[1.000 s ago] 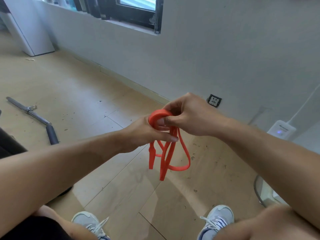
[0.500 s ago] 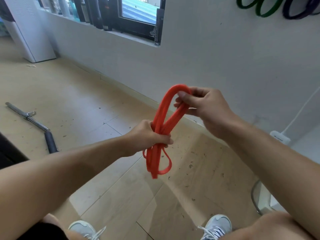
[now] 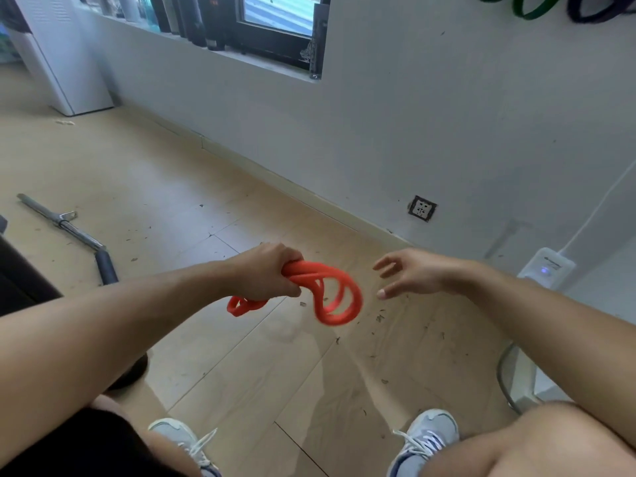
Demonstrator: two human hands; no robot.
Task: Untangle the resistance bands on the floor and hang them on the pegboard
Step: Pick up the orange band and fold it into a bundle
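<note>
Left hand (image 3: 268,273) clenched tight around the bunched orange rubber resistance band (image 3: 330,290), fist wrapped over its middle, held in the air above the pale wooden floor (image 3: 144,166). Out of the thumb side of that fist the band spills in blurred coils, drooping just beside the fist; a smaller loop pokes out from the other side, below the wrist. Right hand (image 3: 413,275) near the band's big coils but apart from them, fingers spread and relaxed, holding nothing. Beyond the band, on the grey wall, a dark square wall socket (image 3: 422,208) sits low near the skirting. Farther from the band past the right hand, a white box-shaped device with a blue light (image 3: 547,268) stands by the wall, a white cable running up from it. Far above the band, at the frame's top edge, a dark green band loop (image 3: 526,10) and a dark navy band loop (image 3: 592,13) hang against the wall. Well to the other side of the band, past the left forearm, a chrome metal bar with a black grip (image 3: 69,228) lies on the floor. Below the band, two grey laced sneakers (image 3: 426,438) planted on the boards.
</note>
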